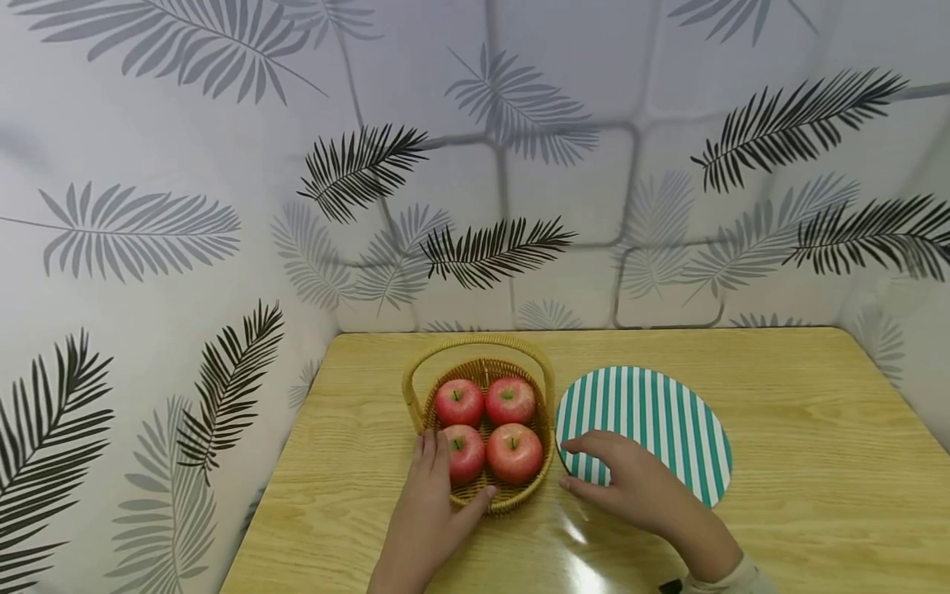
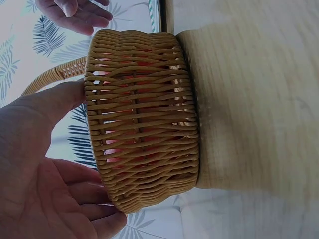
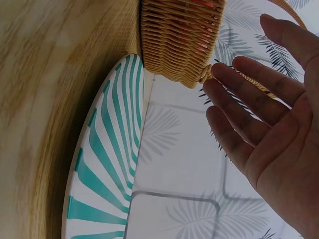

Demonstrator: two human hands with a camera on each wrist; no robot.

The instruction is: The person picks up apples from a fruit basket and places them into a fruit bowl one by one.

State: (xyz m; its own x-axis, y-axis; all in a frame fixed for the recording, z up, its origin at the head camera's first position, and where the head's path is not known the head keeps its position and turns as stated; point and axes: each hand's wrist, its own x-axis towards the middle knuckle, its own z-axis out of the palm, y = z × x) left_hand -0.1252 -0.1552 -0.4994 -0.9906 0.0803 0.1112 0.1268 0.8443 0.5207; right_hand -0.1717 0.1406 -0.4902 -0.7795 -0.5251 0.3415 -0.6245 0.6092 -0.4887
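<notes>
A wicker basket (image 1: 547, 417) with a tall arched handle stands on the table, holding several red apples (image 1: 515, 454). My left hand (image 1: 426, 511) grips the basket's near left side, fingers at the left rim and thumb at the front rim. In the left wrist view, the thumb and curled fingers of that hand (image 2: 60, 174) span the woven wall. To the basket's right lies a round flat board (image 1: 671, 412) with green and white stripes. Over the board's left part hovers my right hand (image 1: 631, 483), fingers loosely extended toward the basket, holding nothing; its palm (image 3: 289, 144) faces the right wrist camera.
The light wooden table (image 1: 816, 462) meets a wall (image 1: 564, 190) with a leaf pattern at its back edge. Another leaf-patterned surface (image 1: 148, 313) rises along the left edge. The basket's handle (image 1: 475, 340) arches up on the far side.
</notes>
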